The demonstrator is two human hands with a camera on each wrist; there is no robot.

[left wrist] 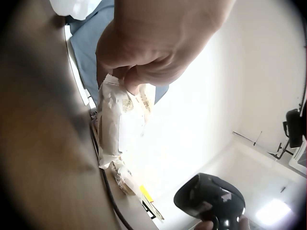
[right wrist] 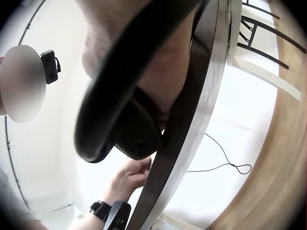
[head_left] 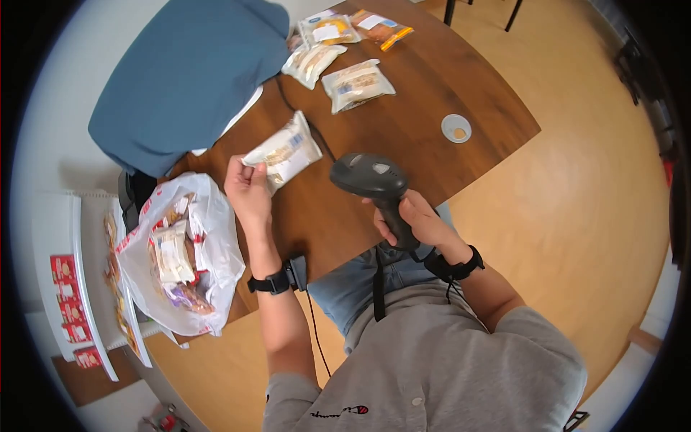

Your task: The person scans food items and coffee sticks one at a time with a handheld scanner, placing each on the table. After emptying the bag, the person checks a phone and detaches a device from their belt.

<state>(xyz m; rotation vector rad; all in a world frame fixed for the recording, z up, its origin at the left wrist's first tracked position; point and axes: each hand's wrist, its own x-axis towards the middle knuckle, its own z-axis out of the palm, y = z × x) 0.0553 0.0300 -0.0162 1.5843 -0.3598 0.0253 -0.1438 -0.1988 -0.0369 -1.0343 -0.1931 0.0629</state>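
My left hand (head_left: pixel 250 196) pinches one end of a wrapped bread pack (head_left: pixel 291 153) with a white wrapper and a printed label, above the brown table. In the left wrist view, thumb and fingers grip the crimped edge of that bread pack (left wrist: pixel 111 124), which hangs beside the tabletop. A black handheld barcode scanner (head_left: pixel 368 176) is in my right hand (head_left: pixel 426 222), fingers curled round its handle. Its head points left toward the bread pack, with a gap between them. The right wrist view shows the dark scanner handle (right wrist: pixel 136 134) close up, covering much of the hand.
On the far table lie wrapped packs (head_left: pixel 358 85) and an orange packet (head_left: pixel 381 29). A white plastic bag (head_left: pixel 227 252) full of packaged food stands left. Blue cloth (head_left: pixel 191 79) covers something behind it. A cable (head_left: pixel 317 133) crosses the table (head_left: pixel 425 65); a round disc (head_left: pixel 455 128) lies right.
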